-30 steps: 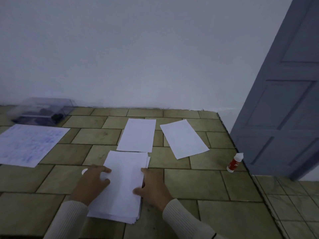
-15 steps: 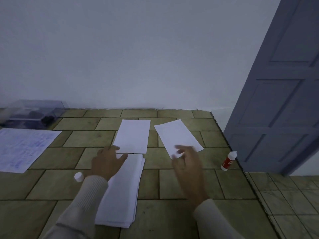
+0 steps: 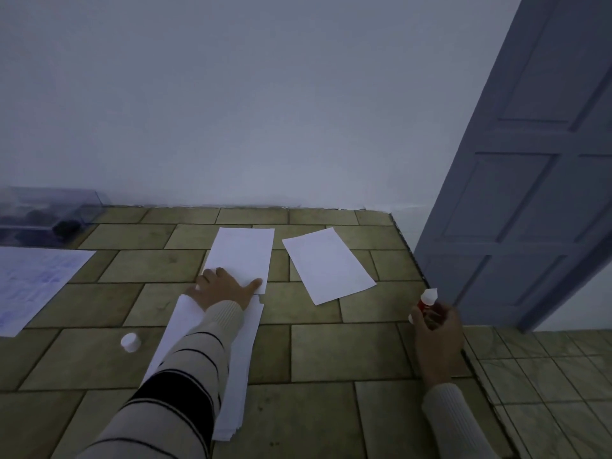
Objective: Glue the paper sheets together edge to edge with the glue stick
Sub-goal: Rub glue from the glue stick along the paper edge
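Red glue stick w/ white tip sat in my right hand, fingers curled round it, low by the door, well apart from the sheets. My left hand lay flat, fingers straight, on the near edge of the centre sheet, just above the paper stack. 2nd loose sheet lay tilted btwn the two. White cap stood on the floor, left of the stack.

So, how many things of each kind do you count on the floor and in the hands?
Blank paper sheets: 2
Paper stack: 1
Printed sheet: 1
Glue stick, in right hand: 1
White cap: 1
Clear plastic box: 1
Total: 7
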